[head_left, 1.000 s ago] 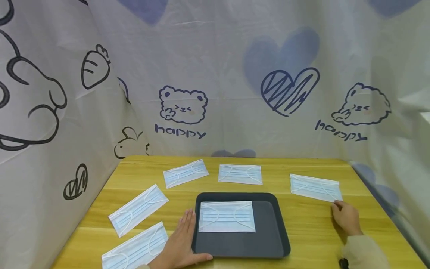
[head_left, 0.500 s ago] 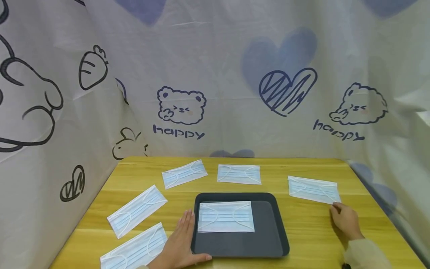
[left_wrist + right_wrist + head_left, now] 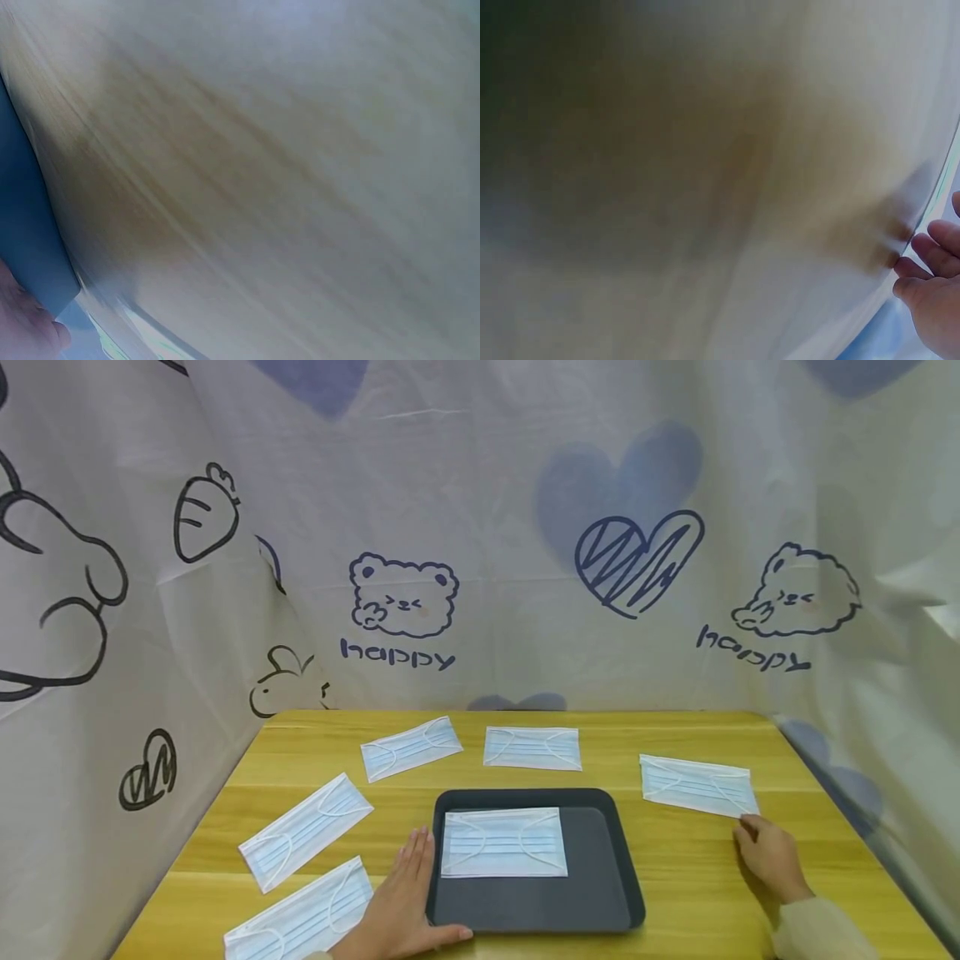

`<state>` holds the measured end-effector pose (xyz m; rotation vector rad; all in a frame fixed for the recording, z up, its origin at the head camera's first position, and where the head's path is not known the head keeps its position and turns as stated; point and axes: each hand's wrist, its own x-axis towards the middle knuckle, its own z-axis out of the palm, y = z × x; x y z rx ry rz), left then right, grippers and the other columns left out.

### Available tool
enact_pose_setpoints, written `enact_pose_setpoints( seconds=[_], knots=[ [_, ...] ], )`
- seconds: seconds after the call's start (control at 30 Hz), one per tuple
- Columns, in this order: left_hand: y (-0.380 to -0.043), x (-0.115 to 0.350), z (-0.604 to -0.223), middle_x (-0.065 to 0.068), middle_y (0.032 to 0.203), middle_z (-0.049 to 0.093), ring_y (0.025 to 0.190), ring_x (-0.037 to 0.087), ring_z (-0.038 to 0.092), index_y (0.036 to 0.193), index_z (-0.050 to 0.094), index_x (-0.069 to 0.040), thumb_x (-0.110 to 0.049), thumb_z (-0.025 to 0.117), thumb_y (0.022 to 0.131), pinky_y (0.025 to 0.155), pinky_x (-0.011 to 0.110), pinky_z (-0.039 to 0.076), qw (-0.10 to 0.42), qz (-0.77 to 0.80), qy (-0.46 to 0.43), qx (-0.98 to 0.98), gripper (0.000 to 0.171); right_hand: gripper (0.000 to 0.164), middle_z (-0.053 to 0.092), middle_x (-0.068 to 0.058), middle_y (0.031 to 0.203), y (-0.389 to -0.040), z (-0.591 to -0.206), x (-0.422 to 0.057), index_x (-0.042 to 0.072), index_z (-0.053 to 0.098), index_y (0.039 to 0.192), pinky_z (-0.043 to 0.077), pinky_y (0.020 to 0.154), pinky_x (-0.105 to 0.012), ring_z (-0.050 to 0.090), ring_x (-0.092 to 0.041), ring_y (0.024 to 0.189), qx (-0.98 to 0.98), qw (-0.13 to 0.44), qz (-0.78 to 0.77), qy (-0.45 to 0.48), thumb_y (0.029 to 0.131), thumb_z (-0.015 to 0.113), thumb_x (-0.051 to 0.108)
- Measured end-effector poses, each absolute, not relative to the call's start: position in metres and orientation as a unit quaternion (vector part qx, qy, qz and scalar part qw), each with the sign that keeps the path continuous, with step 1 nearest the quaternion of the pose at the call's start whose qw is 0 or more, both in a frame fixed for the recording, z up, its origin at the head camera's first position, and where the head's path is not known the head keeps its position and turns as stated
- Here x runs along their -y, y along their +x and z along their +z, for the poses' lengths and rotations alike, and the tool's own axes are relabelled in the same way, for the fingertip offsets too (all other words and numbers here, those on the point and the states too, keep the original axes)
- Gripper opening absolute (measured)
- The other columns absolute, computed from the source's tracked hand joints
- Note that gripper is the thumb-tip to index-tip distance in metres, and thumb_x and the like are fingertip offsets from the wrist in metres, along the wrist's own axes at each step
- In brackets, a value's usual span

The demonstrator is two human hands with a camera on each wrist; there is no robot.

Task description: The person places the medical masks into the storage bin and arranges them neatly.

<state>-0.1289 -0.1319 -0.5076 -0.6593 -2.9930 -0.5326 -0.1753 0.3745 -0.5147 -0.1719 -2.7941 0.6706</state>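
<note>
With left hand (image 3: 401,897) straight-fingered against the tray (image 3: 536,906), the right hand (image 3: 772,856), apparently pinching the rightmost mask (image 3: 697,786), should lift without creasing it.

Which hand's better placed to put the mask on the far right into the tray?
Probably the right hand: its fingers are at that mask's near right corner. The left hand is across the tray, beside its left edge.
</note>
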Motion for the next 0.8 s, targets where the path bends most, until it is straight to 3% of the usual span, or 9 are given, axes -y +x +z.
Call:
enact_pose_setpoints(
  seconds=[0.43, 0.8],
  knots=[
    [-0.129, 0.133, -0.507, 0.024, 0.152, 0.018, 0.141, 0.036, 0.018, 0.144, 0.019, 0.007, -0.077, 0.056, 0.067, 0.100, 0.006, -0.024, 0.015, -0.171, -0.213, 0.962, 0.120, 0.022, 0.060, -0.038, 0.096, -0.169, -0.519, -0.375, -0.017, 0.059, 0.099, 0.046, 0.078, -0.060, 0.057, -0.054, 0.090, 0.967, 0.161, 0.195, 0.028, 0.082, 0.059, -0.004],
    [-0.129, 0.132, -0.505, 0.025, 0.152, 0.019, 0.141, 0.036, 0.018, 0.144, 0.020, 0.007, -0.078, 0.055, 0.067, 0.100, 0.006, -0.023, 0.016, -0.172, -0.216, 0.961, 0.120, 0.034, 0.054, -0.043, 0.105, -0.160, -0.518, -0.368, -0.026, 0.053, 0.106, 0.044, 0.085, -0.060, 0.053, -0.056, 0.098, 0.980, 0.118, 0.146, 0.070, 0.082, 0.059, -0.002]
  ],
)
